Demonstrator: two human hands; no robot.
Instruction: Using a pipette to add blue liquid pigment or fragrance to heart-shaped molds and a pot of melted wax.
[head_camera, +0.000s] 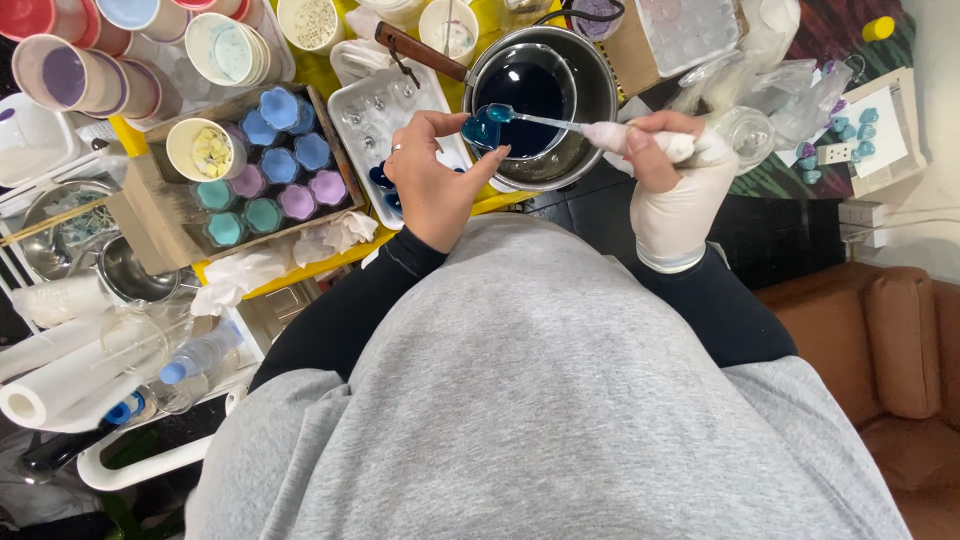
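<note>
**Spoon of blue liquid held over the pot's rim, little room to spare**

Liquid, deep blue, sits in the bowl of a small spoon (499, 113) poised just at the near-left rim of the metal pot (590, 130). The right hand (672, 175), gloved in white, has its fingers clenched round the spoon's wrapped handle. The left hand (432, 170), bare, pinches a small blue mould piece (481, 132) just under the spoon's tip, fingers grasping it from below.

Risks, as I judge them: a tilt of the spoon and the blue runs over the left fingers or drips onto the white tray (372, 120) left of the pot. The pot's wooden handle (420, 50) juts out to the left, close above the left hand; a lifted wrist could knock it and slop the dark liquid (528, 90) inside.

Room is tight. Left of the pot, past the tray, a box of blue, teal and purple flower moulds (270, 170) crowds the yellow counter (320, 72). Right of the pot, clear plastic bags (775, 85). Only the near side, toward the grey sweatshirt (540, 380), gives the hands space to draw back.
</note>
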